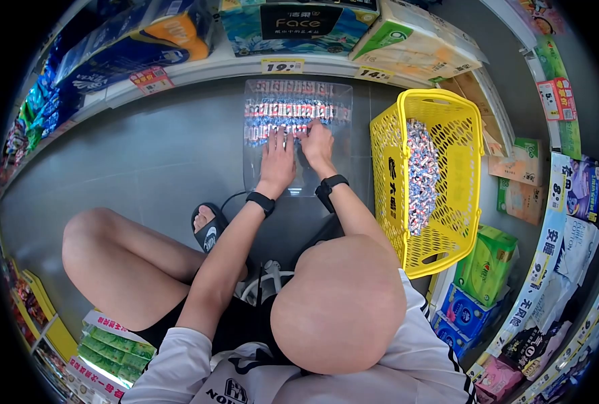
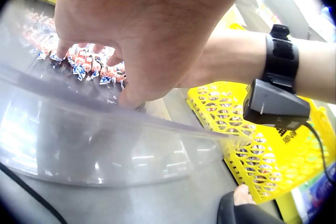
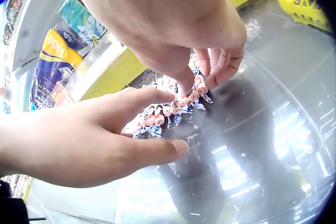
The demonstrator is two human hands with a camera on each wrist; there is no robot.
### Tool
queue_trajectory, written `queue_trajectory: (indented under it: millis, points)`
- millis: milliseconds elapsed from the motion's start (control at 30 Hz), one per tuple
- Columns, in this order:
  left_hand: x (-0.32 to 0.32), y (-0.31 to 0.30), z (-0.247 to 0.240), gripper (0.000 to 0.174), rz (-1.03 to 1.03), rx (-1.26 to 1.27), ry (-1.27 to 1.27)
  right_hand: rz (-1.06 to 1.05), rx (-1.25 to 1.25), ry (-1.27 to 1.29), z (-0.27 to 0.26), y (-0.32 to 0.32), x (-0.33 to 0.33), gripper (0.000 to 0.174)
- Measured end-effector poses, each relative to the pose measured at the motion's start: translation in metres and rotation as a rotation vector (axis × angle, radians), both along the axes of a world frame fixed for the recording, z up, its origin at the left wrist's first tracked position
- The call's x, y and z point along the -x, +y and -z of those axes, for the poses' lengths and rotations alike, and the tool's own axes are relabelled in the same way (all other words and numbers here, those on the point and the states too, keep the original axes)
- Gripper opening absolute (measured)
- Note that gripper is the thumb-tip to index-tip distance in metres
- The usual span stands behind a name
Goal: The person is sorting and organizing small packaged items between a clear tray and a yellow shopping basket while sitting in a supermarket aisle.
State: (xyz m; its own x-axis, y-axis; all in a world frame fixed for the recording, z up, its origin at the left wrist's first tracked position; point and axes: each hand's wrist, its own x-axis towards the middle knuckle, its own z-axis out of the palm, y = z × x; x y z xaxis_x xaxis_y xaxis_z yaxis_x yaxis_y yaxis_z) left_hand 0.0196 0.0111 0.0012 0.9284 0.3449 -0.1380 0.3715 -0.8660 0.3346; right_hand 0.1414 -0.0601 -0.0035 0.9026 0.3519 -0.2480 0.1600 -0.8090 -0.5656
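Observation:
Small wrapped candies (image 1: pixel 292 110) in red, white and blue lie in rows inside a clear plastic bin (image 1: pixel 343 145) on the floor. The left hand (image 1: pixel 277 165) rests over the nearest row, its fingers extended and touching the wrappers; in the right wrist view that hand (image 3: pixel 94 140) has thumb and forefinger spread beside the row. At the row's right end, the right hand (image 1: pixel 318 147) pinches a candy (image 3: pixel 200 84) between thumb and fingers. Seen from the left wrist, the left hand (image 2: pixel 136 29) covers part of the candies (image 2: pixel 81 61), and its fingertips are partly hidden.
A yellow basket (image 1: pixel 391 175) with a heap of similar candies (image 1: pixel 420 178) stands right of the bin. Shelves of tissue packs (image 1: pixel 299 30) run behind the bin and along the right. A sandalled foot (image 1: pixel 206 225) and a dark cable are near the bin's front left.

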Motion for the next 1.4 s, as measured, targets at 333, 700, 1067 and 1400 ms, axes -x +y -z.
queue_trajectory:
  millis: [333,700,1067,1400]
  points:
    - [-0.001,0.0,0.001,0.072,-0.039,-0.042,0.032,-0.008,0.038,0.008,-0.001,0.005,0.0,0.045]
    - [0.001,0.003,0.004,0.07,-0.028,0.001,0.021,0.006,0.005,-0.005,0.0,0.006,0.003,0.042]
    - [0.001,0.0,-0.001,0.07,-0.011,0.007,0.011,0.043,-0.03,-0.016,0.011,-0.002,0.001,0.04]
    - [0.008,-0.014,-0.009,0.076,-0.15,-0.167,-0.017,0.06,0.037,0.021,0.007,0.002,0.004,0.037]
